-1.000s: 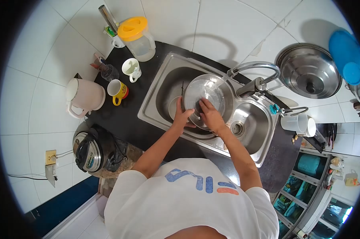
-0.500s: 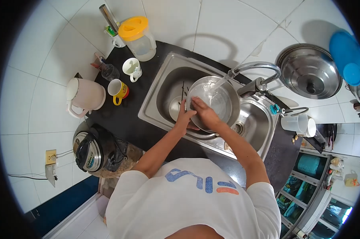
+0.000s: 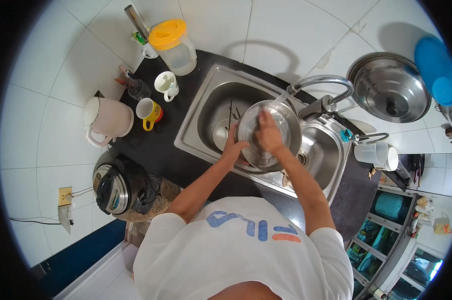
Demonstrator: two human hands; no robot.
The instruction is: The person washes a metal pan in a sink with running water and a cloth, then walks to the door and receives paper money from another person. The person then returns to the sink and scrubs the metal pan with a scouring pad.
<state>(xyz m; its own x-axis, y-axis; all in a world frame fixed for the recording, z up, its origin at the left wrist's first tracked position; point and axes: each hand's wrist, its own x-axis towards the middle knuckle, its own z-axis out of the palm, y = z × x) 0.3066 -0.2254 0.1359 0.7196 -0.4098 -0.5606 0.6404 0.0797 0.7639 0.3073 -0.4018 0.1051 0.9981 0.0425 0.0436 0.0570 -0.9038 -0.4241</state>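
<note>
A round metal bowl (image 3: 289, 131) is held over the two-basin steel sink (image 3: 187, 131), tilted so that its inside faces me. My left hand (image 3: 233, 150) grips its left rim, thumb towards the inside. Within the bowl my right hand (image 3: 270, 134) lies against the inner surface, fingers stretched out and slightly blurred. Water runs from the curved faucet (image 3: 331, 82) at the bowl's upper edge. In the left basin, behind the bowl, are a pale round dish (image 3: 221, 134) and some thin dark sticks (image 3: 231, 117), partly hidden.
On the dark counter to the left stand a yellow mug (image 3: 148, 114), a white mug (image 3: 166, 86), a yellow-lidded pitcher (image 3: 173, 47), a kettle (image 3: 106, 120) and a black cooker (image 3: 118, 187). Metal basins (image 3: 389, 87) and a blue plastic item (image 3: 436, 70) are at the upper right.
My right hand has moved from the bowl's left side to the middle of its inside. The bowl has shifted and tilted a little; my left hand keeps its hold.
</note>
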